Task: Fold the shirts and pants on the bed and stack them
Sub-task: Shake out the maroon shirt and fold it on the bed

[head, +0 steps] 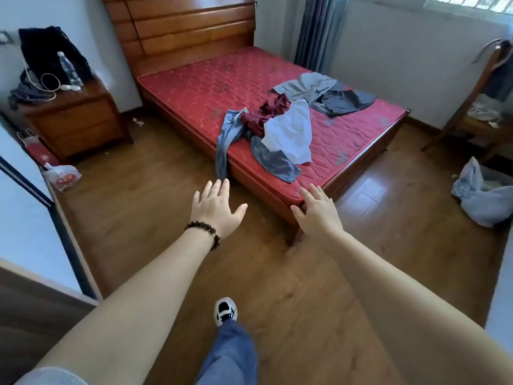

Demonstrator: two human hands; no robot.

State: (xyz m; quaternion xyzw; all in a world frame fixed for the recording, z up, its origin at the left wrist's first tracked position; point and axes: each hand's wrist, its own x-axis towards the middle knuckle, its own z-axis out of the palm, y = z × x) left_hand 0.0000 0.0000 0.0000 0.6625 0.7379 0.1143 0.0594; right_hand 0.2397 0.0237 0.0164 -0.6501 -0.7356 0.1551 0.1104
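Both hands extended forward, fingers straight and spread, grasping nothing: left hand [218,208] over the floor, beaded bracelet [204,232] at the wrist; right hand [316,211] in front of the bed's near corner. Bed [194,87] at 12 o'clock. Unfolded garments on the mattress: jeans [226,137] hanging over the near edge, maroon garment [266,112], white shirt [290,134], grey shirt [273,161]. At 1 o'clock, light grey garment [308,86] and dark grey garment [347,101].
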